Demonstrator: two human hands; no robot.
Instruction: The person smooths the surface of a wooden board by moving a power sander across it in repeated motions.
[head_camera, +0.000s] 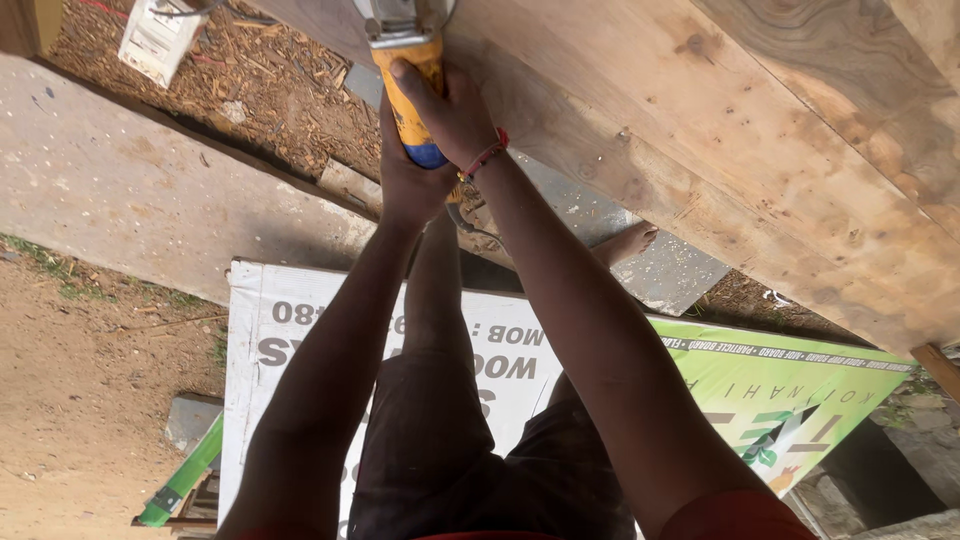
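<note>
Both hands, left hand (410, 185) and right hand (455, 115), were wrapped tight round a yellow-bodied power tool (408, 70) at twelve o'clock; pale wooden planks (720, 130) ran toward three o'clock above wood shavings (250, 80)

Both hands, right hand (455, 115) and left hand (410, 180), are gripping a power tool (408, 75) showing smooth yellow plastic and dull grey metal; right of them pale wooden planks (720, 150) are looking matt and knotty, while rough wood shavings (270, 85) are lying to their left
</note>
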